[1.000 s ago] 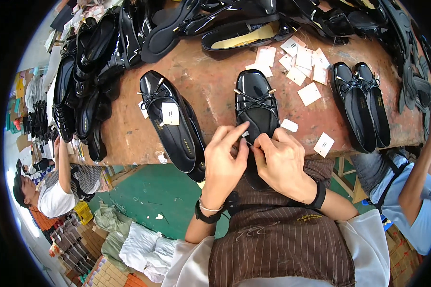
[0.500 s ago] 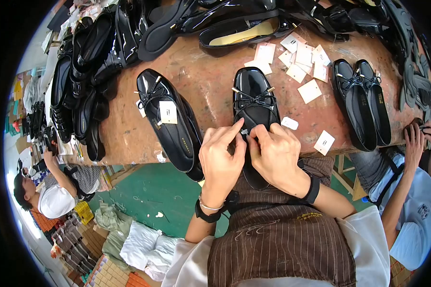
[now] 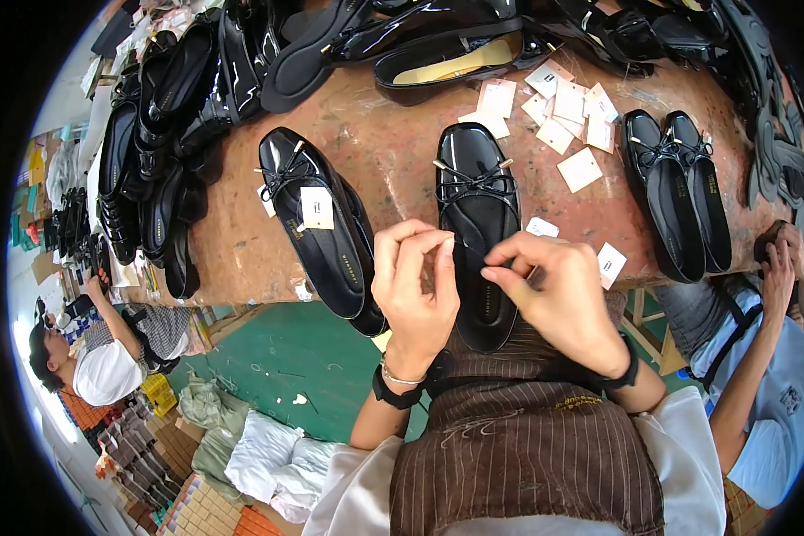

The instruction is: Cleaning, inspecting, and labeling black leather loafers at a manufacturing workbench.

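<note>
A black patent shoe with a thin bow (image 3: pixel 476 147) points away from me, its toe on the table and its heel over the near edge. My left hand (image 3: pixel 413 290) hovers at the shoe's left side, thumb and fingers pinched together. Across the opening, my right hand (image 3: pixel 558 290) pinches thumb against forefinger above the insole. A faint thin line may run between the two pinches, too fine to name. Left of them stands a similar black pair (image 3: pixel 317 228) with a white tag (image 3: pixel 316 208) lying on it.
Loose white tags (image 3: pixel 580 170) are scattered beyond the shoe. Another black bow pair (image 3: pixel 665 196) stands to the right. Piled black shoes (image 3: pixel 156 179) line the left and far sides. Co-workers sit at left (image 3: pixel 103 357) and right (image 3: pixel 768 375) of the wooden table (image 3: pixel 232 268).
My hands have drawn apart from their meeting point over the shoe's opening. My right hand has shifted right and down, uncovering more insole. The small pale bit between my fingertips no longer shows.
</note>
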Action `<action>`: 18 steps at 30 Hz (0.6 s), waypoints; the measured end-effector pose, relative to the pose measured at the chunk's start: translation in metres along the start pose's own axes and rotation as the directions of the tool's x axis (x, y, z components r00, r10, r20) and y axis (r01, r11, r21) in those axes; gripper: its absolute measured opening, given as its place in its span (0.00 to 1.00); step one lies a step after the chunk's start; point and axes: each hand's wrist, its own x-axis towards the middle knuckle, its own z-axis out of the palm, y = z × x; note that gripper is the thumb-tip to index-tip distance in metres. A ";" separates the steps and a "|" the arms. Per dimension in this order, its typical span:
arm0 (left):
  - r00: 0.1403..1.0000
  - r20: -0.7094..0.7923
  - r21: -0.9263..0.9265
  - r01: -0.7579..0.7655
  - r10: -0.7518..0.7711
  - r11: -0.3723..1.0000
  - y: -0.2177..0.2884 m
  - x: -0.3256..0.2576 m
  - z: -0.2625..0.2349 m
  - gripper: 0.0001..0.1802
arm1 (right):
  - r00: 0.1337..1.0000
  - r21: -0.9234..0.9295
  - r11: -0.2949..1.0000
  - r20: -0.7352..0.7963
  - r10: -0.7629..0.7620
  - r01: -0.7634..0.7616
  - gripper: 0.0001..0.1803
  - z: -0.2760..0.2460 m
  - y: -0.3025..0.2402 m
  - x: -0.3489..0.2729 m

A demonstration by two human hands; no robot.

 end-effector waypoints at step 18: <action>0.854 0.433 -0.531 0.500 -0.288 0.685 -0.001 0.000 -0.017 0.09 | 0.995 0.330 0.940 0.013 -0.097 0.088 0.05 0.004 0.013 0.019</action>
